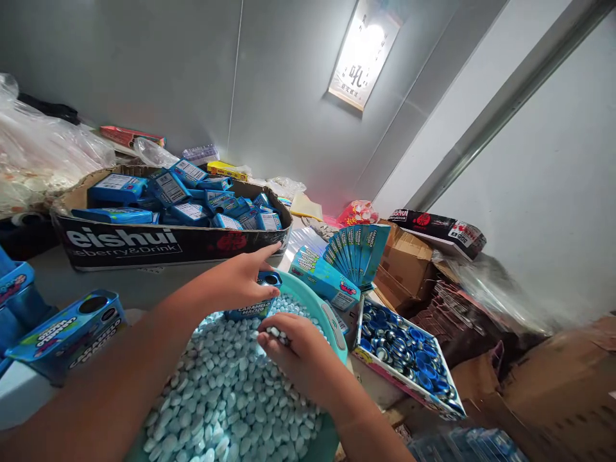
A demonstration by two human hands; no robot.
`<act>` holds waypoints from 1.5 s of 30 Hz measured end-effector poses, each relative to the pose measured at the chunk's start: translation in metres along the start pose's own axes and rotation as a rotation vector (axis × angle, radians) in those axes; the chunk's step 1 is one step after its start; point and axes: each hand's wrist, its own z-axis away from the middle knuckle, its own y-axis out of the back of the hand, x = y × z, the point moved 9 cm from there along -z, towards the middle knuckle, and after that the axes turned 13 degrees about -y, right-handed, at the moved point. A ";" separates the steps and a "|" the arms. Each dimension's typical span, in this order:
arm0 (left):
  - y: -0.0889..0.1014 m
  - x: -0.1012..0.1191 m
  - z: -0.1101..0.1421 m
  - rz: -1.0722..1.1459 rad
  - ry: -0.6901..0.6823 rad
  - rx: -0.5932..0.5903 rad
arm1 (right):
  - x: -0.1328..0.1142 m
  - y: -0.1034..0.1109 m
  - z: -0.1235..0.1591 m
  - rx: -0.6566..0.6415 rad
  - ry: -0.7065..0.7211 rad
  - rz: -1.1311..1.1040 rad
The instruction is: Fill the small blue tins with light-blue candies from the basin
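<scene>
My left hand is wrapped round a small blue candy tin with a dark round opening in its top, holding it over the heap of candies. Right beside it, my right hand is curled around a few pale candies that show between thumb and fingers. Below both hands, a turquoise basin is filled with loose pale candies. Part of the tin is hidden behind my left fingers.
Behind stands a black carton heaped with blue tins. To the right are a blue display box and a tray of blue lids. Open tins stand at left. Brown cardboard boxes fill the far right.
</scene>
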 end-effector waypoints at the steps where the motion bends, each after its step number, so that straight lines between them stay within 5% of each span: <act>1: 0.000 0.000 0.000 0.016 -0.014 -0.002 | 0.001 0.004 -0.001 0.028 -0.007 -0.058; 7: 0.000 0.000 -0.003 0.104 -0.103 0.030 | 0.007 0.039 -0.025 0.257 -0.115 -0.642; 15: -0.003 0.016 -0.004 0.148 -0.237 -0.022 | -0.007 0.055 -0.092 0.308 -0.078 -1.221; 21: -0.002 0.009 -0.004 0.140 -0.160 -0.025 | -0.001 0.049 -0.112 0.318 -0.058 -1.238; 45: -0.008 0.005 -0.004 0.216 -0.093 -0.016 | 0.002 0.032 -0.103 0.275 -0.127 -1.231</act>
